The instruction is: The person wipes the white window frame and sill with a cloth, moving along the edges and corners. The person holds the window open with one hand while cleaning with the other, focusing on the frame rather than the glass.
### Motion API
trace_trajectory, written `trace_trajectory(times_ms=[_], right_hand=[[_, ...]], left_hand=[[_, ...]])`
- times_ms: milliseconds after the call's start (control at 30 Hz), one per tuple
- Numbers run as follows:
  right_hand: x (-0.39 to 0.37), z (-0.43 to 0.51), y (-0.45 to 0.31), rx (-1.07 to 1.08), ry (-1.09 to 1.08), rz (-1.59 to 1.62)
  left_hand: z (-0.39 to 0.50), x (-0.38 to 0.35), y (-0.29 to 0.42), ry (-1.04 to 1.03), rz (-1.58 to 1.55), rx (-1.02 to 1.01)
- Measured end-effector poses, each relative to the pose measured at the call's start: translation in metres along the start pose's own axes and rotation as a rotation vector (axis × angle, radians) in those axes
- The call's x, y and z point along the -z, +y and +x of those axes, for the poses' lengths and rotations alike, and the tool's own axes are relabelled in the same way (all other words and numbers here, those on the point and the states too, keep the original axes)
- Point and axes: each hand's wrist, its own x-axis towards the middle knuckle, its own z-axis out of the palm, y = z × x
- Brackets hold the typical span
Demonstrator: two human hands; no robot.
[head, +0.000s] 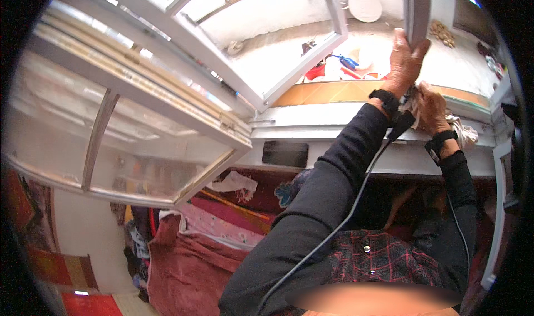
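Observation:
My left hand grips the lower part of a grey-white upright window frame member, fingers on one side and thumb on the other. Just below and to the right, my right hand is closed on a pale crumpled cloth, which trails over the window sill. The cloth lies close to my left wrist, and part of it is hidden behind my fingers. Both wrists wear black bands, with a cable running down from each.
Glazed window sashes stand swung inward at the left. A dark flat rectangular object lies on the inner ledge. Outside are a red container, a blue item and a round white lid-like disc. A reddish blanket is below left.

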Motion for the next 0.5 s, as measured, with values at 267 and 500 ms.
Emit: trace_trajectory(times_ms=[267, 500], right_hand=[[0.009, -0.017, 0.042, 0.052, 0.097, -0.122], [0.009, 0.001, 0.000, 0.035, 0.034, -0.084]], left_hand=[[0.002, 0.008, -0.007, -0.071, 0.033, -0.147], [-0.003, 0.007, -0.005, -0.075, -0.040, -0.056]])
